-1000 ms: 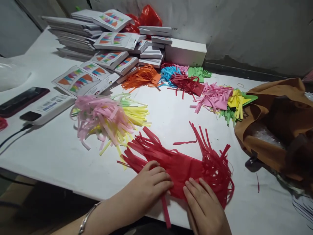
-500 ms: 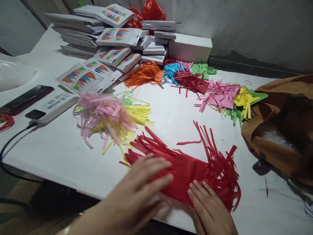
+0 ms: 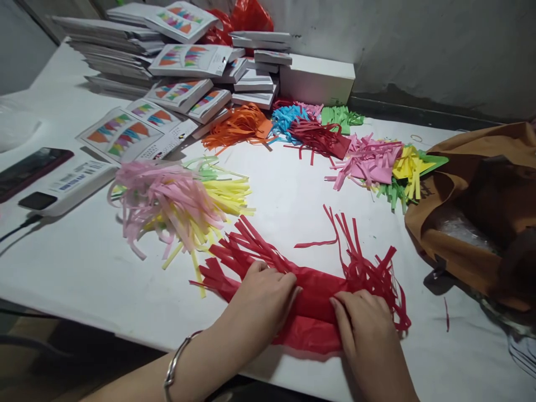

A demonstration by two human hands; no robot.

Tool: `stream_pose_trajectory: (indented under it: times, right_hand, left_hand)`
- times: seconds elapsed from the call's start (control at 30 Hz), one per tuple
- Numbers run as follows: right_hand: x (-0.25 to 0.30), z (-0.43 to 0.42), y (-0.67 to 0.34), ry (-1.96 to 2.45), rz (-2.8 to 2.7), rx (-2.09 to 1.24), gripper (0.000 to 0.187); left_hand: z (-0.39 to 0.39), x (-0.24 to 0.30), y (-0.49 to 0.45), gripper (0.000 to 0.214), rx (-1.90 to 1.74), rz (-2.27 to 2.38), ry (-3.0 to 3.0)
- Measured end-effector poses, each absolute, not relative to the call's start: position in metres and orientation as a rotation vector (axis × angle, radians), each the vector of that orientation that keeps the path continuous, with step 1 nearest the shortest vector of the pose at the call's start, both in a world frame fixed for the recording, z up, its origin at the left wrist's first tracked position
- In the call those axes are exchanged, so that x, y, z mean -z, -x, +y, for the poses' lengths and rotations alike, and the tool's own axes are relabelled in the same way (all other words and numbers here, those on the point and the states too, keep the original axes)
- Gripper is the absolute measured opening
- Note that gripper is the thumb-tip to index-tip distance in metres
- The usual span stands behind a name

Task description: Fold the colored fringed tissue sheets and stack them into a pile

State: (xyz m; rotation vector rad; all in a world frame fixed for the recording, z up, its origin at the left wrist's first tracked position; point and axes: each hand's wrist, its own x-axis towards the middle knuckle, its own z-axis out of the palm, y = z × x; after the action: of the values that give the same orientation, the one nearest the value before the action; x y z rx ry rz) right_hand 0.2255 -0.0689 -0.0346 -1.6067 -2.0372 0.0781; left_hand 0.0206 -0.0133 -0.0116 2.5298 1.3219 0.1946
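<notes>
A red tissue-paper tassel sheet lies on the white table near its front edge, with cut fringe at both ends and a plain band in the middle. My left hand, a silver bangle on its wrist, has its fingers curled on the left part of the band. On the right part, my right hand pinches the paper beside the right fringe. Between both hands the band shows a crosswise crease, its front part hanging toward me. Left of it rests a pink and yellow fringed paper bundle.
Stacked white packets with tassel pictures stand at the back left. Orange tassels, blue ones and pink tassels lie along the back. A brown bag sits at right; a phone and white box at left.
My left hand has come down from above the red paper and closed on it. My right hand's fingers have curled from lying flat to pinching. The band's front part is now creased.
</notes>
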Motion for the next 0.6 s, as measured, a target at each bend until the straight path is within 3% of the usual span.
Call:
stream_pose_trajectory:
  times: [0.1, 0.27, 0.5, 0.6]
  right_hand:
    - [0.034, -0.058, -0.221, 1.721, -2.085, -0.023, 0.032]
    - [0.031, -0.057, -0.225, 1.682, -2.106, 0.317, 0.016]
    - [0.040, -0.069, -0.222, 1.174, -2.312, 0.177, 0.037]
    - [0.042, -0.069, -0.221, 1.175, -2.277, 0.187, 0.035]
  left_hand:
    - [-0.004, 0.011, -0.029, 0.021, -0.035, 1.433, -2.596]
    - [0.001, 0.017, -0.036, 0.019, -0.036, 1.472, -2.596]
    - [-0.001, 0.021, -0.036, 0.021, -0.093, 1.486, -2.588]
    - [-0.005, 0.015, -0.031, 0.006, -0.324, 1.452, -2.618]
